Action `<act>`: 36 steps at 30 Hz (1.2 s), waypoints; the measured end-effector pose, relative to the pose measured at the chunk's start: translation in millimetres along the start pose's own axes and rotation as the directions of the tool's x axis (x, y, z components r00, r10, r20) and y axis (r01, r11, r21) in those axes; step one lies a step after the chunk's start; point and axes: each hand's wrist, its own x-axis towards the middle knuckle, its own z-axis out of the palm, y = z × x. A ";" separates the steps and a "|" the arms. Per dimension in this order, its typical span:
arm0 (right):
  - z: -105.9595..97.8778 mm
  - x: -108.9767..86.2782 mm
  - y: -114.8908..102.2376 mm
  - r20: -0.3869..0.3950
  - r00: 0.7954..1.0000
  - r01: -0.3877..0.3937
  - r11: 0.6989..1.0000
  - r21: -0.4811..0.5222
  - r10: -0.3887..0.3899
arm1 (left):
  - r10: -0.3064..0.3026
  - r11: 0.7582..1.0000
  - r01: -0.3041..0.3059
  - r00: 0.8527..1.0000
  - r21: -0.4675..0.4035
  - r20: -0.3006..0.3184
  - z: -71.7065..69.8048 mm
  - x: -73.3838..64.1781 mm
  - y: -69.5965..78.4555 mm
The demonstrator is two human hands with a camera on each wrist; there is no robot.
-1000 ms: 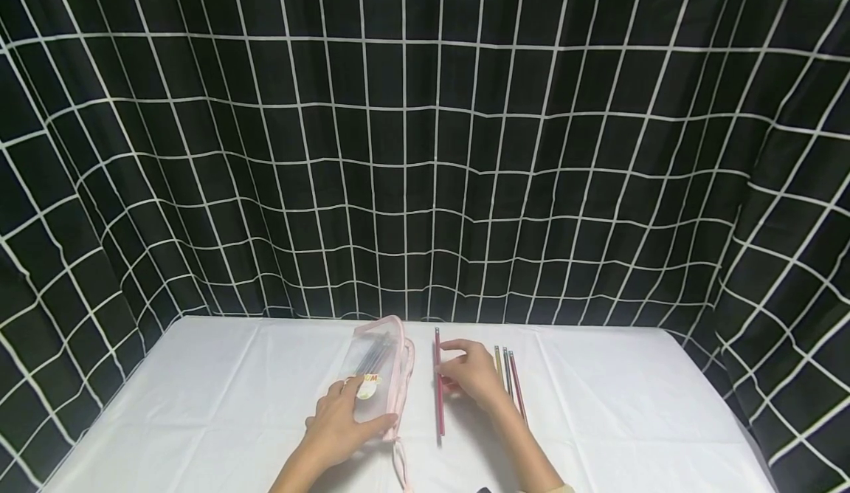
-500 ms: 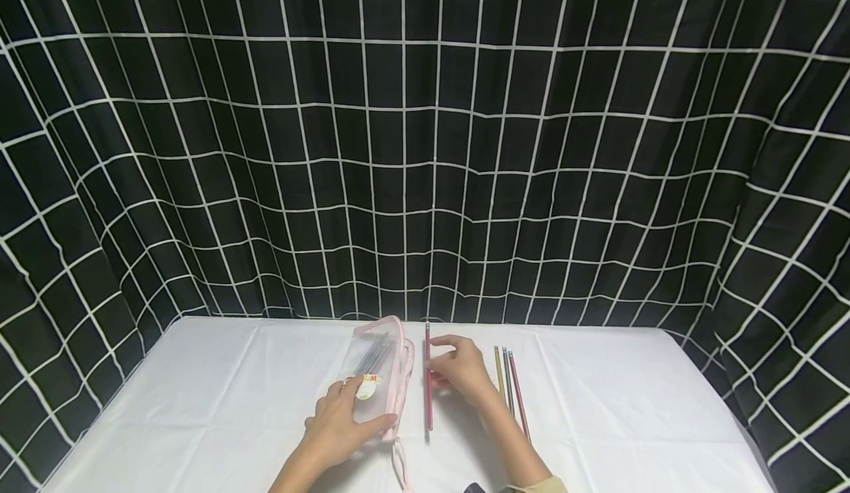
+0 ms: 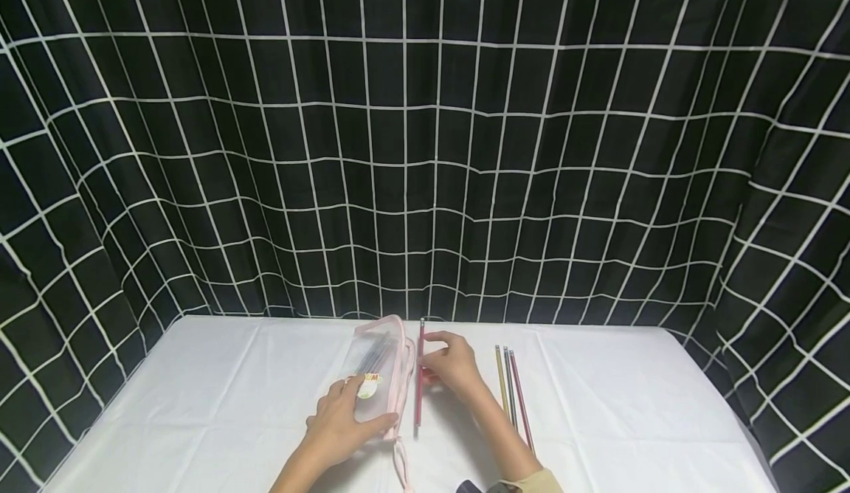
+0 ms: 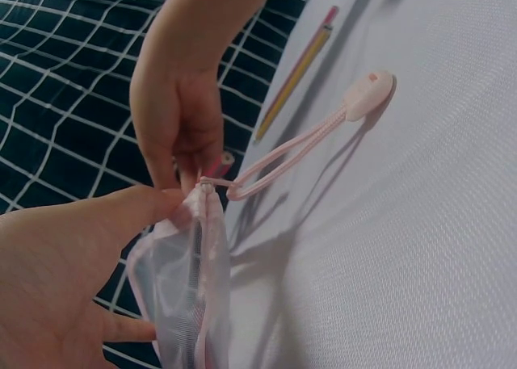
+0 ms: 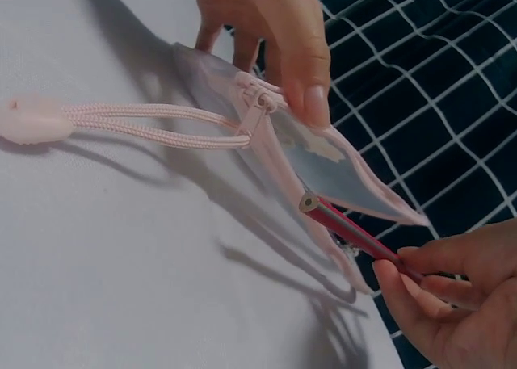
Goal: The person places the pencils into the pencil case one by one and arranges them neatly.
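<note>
A see-through pencil case [image 3: 383, 404] with pink trim lies on the table, several pencils visible inside. My left hand [image 3: 340, 421] grips its near part, the thumb [image 5: 317, 102] along the opening's edge in the right wrist view. There the zipped side gapes open. My right hand [image 3: 453, 367] pinches a red pencil [image 3: 419, 401] between thumb and fingers, just right of the case. Seen from the right wrist, the flat, unsharpened end of this pencil [image 5: 351, 230] points at the case's mouth; whether it touches the rim I cannot tell.
Right of the right forearm lie a yellow pencil [image 3: 501, 381], a dark pencil [image 3: 511, 390] and another red pencil [image 3: 522, 403]. A pink cord [image 4: 303, 149] trails from the zip. Behind the white table [image 3: 617, 404] hangs a black curtain [image 3: 498, 146] with white grid lines.
My right hand has carried the red pencil leftward and slightly away from me, closer to the case. The left hand and the case have stayed in place.
</note>
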 end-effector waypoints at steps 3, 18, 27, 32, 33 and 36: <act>3.4 0.5 -0.9 0.002 1.000 -0.005 1.000 0.002 0.005 | 0.001 1.000 -0.001 1.000 0.003 0.003 -0.2 0.1 0.2; 21.3 8.2 3.3 0.015 0.999 -0.050 0.997 0.053 0.050 | 0.005 1.000 -0.005 1.000 0.002 0.000 0.3 0.3 -1.2; 29.3 6.0 6.3 0.030 0.999 -0.044 0.999 0.032 0.043 | 0.006 1.000 -0.006 1.000 0.005 0.006 -0.1 1.1 -0.9; 34.8 3.8 8.7 0.008 1.000 -0.026 0.999 -0.035 0.027 | 0.005 1.000 -0.005 1.000 0.006 0.008 -0.5 1.0 -0.7; 36.1 3.2 9.0 0.004 1.000 -0.024 0.999 -0.041 0.024 | 0.003 1.000 -0.003 1.000 0.004 0.008 -0.6 0.8 -0.6; 39.8 1.8 10.2 -0.003 1.000 -0.019 0.999 -0.051 0.019 | 0.000 1.000 0.000 1.000 -0.005 0.010 -0.9 0.1 -0.6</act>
